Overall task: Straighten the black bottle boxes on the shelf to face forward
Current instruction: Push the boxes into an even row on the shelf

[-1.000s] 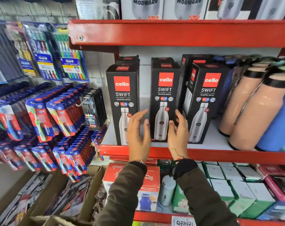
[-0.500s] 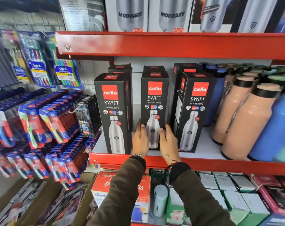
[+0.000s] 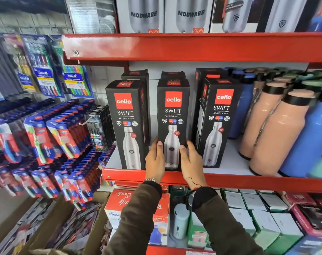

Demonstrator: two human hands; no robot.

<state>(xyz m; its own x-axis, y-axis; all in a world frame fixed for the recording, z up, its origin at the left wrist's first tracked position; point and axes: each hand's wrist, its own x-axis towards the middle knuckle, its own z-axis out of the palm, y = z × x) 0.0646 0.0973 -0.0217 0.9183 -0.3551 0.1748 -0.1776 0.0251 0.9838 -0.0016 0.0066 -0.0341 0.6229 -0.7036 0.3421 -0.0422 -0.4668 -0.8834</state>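
While both hands gripped its lower half, the middle box (image 3: 173,115) stood upright at the front edge of the red shelf (image 3: 248,181), its printed face squarely forward. The left hand (image 3: 155,161) was pressed flat against the box's left edge, thumb lying on the front panel, fingers together. The right hand (image 3: 191,161) clasped the right edge in the same way, thumb on the front face, remaining fingers wrapped out of sight behind the corner.

Each front-row carton was tall, narrow and black, with a red square bearing "cello" in white, the word "SWIFT" beneath it, a row of small badges, and a picture of a steel bottle filling the lower half. A red label also marked each top flap.

The left box (image 3: 127,124) stood just beside the held one, with a slight turn that exposed a sliver of its right side. The right box (image 3: 218,122) stood near the other side, rotated so that its left side panel was visible. Further black cartons stood behind all three in a second row.

Peach bottles (image 3: 278,129) and blue bottles (image 3: 314,140) occupied the same shelf to the right. Toothbrush packs (image 3: 46,137) hung on the wall to the left. White "MODWARE" cartons (image 3: 143,14) sat on the tier above.
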